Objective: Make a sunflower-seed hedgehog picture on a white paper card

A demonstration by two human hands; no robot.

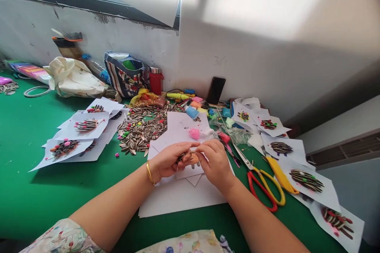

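Observation:
Both hands meet over a stack of white paper (166,201). My left hand (170,161), with a gold bangle at the wrist, is closed around a few dark striped sunflower seeds (179,158). Thumb and fingers of my right hand (216,162) are pinched together at the left fingertips; the small item between them is too hidden to name. Just under the hands, an orange clay shape (194,159) with dark seeds at its lower edge shows on the paper. A lump of pink clay (194,133) lies beyond the fingers.
Loose sunflower seeds (142,130) are heaped left of the paper. Red-and-yellow scissors (264,185) and a yellow cutter (280,174) lie at right. Seed-decorated sheets flank both sides (97,124). A phone (216,90), a red bottle (155,81) and bags stand along the wall.

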